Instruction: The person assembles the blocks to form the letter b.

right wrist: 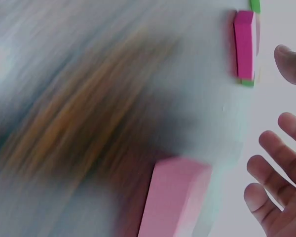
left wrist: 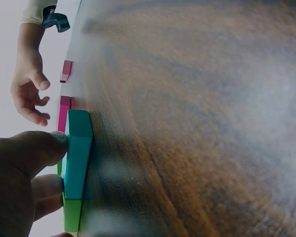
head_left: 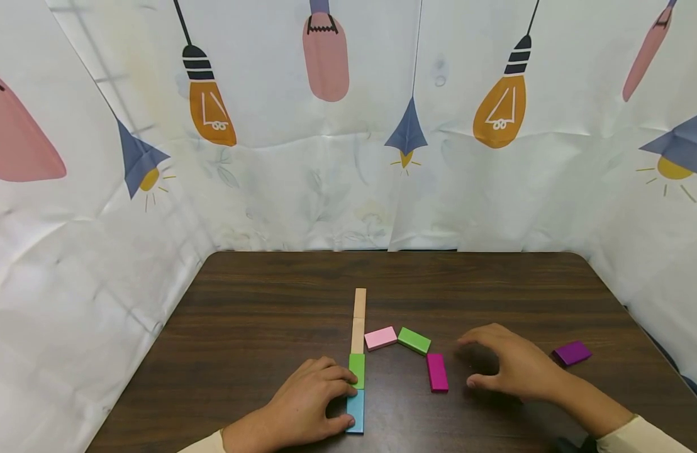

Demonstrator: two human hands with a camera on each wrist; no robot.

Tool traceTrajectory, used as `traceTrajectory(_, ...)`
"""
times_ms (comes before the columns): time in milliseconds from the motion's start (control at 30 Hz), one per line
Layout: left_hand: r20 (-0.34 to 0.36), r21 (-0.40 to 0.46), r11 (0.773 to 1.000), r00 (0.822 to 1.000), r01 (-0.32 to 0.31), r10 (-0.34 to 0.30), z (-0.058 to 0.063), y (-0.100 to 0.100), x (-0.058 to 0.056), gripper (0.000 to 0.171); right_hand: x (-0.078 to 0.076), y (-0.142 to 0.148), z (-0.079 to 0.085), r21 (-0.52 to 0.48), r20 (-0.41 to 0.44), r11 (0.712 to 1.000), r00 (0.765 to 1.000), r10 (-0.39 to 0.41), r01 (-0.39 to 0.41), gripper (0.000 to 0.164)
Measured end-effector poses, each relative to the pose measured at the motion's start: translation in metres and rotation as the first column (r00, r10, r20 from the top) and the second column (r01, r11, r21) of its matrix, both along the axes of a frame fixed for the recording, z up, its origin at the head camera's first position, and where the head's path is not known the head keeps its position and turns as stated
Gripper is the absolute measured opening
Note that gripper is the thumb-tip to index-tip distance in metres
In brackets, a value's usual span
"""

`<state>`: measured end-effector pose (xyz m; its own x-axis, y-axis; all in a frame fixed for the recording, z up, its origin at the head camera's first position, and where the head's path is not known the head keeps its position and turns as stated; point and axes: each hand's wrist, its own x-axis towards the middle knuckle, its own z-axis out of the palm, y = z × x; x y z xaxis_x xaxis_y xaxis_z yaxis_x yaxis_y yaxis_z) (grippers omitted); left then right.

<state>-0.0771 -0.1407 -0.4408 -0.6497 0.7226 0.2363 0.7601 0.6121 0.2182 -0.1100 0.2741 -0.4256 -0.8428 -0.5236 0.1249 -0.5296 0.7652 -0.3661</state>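
A straight column of blocks runs away from me: a blue block (head_left: pixel 355 412), a green block (head_left: pixel 356 371) and two natural wood blocks (head_left: pixel 359 318). My left hand (head_left: pixel 306 402) touches the column from its left side, thumb on the blue block and fingertips at the green one. From the column's right side curve a light pink block (head_left: pixel 380 338), a second green block (head_left: pixel 414 340) and a magenta block (head_left: pixel 437 372). To the right of the magenta block, my right hand (head_left: pixel 507 362) hovers with fingers spread and nothing held. A pink block (right wrist: pixel 175 197) lies near it in the right wrist view.
Farther right on the dark wooden table (head_left: pixel 258 314) lies a purple block (head_left: pixel 572 353). A patterned white curtain (head_left: pixel 326 189) hangs behind the table's far edge and along both sides.
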Motion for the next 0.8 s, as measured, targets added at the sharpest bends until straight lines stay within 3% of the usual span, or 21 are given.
traceTrajectory(267,0.022,-0.015,1.000,1.000,-0.002,0.003,0.001,0.000,0.000,0.032,0.006,0.030,0.003,0.001,0.009,0.995,0.995,-0.101,0.101,0.066)
traceTrajectory(467,0.031,-0.019,1.000,0.999,-0.006,0.006,0.002,0.000,0.000,0.032,0.012,0.052,0.001,-0.010,0.001,0.994,0.994,-0.112,0.112,0.067)
traceTrajectory(633,0.038,-0.019,1.000,0.999,-0.004,0.005,0.002,-0.001,-0.001,0.032,0.016,0.068,-0.008,0.019,-0.078,0.996,0.993,-0.087,0.089,0.067)
traceTrajectory(800,0.036,-0.020,1.000,0.999,-0.004,0.005,0.001,0.000,0.000,0.032,0.021,0.079,-0.017,0.027,-0.104,0.995,0.991,-0.089,0.092,0.070)
